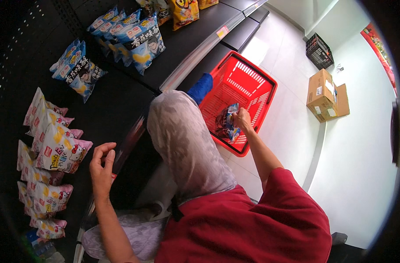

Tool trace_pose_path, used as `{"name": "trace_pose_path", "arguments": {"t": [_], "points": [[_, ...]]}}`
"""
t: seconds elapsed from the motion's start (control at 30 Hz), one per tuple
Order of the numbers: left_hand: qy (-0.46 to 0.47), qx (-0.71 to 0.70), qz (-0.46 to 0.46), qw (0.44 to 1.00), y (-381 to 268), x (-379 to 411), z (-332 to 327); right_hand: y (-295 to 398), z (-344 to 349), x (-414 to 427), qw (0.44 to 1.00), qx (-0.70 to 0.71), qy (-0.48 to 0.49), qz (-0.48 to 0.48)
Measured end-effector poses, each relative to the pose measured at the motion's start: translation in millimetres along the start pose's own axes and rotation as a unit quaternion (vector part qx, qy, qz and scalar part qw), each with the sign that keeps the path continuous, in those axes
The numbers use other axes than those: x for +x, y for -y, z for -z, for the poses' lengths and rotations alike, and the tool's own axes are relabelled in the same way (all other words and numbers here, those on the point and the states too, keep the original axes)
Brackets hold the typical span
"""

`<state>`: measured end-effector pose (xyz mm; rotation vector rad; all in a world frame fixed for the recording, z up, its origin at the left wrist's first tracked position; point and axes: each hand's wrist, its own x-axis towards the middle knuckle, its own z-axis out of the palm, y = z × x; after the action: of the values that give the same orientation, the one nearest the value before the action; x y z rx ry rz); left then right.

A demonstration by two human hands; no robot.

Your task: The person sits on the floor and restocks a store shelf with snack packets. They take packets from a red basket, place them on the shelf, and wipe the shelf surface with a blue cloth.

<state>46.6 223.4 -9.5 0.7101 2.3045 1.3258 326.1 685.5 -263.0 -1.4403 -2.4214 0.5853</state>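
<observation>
My right hand [242, 119] reaches down into a red plastic shopping basket [271, 95] and pinches the edge of a dark and blue snack bag [223, 123] inside it. Holding nothing, my left hand [102, 171] hovers by the front edge of a black shelf [121, 108], its fingers loosely curled and apart. Closest to that hand are white and pink snack bags [63, 151] with cartoon cat pictures, standing in rows. Farther along the shelf stand a short row of blue and black snack bags [83, 75] and a longer row of similar bags [142, 44].
Yellow snack bags [185, 13] stand at the shelf's far end. A clear price strip [193, 59] runs along its edge. My bent knee [175, 111] is between shelf and basket. By the white wall are a cardboard box [322, 95] and a black crate [319, 51].
</observation>
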Motion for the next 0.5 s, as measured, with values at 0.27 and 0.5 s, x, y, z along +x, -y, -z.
{"name": "trace_pose_path", "arguments": {"t": [0.27,0.5], "points": [[0.014,-0.01,0.016,1.0,-10,1,2,14,-7,-1,0.955,0.167,0.139,-0.204],[0.03,-0.036,-0.003,0.999,-4,1,9,36,16,7,0.951,0.196,0.159,-0.179]]}}
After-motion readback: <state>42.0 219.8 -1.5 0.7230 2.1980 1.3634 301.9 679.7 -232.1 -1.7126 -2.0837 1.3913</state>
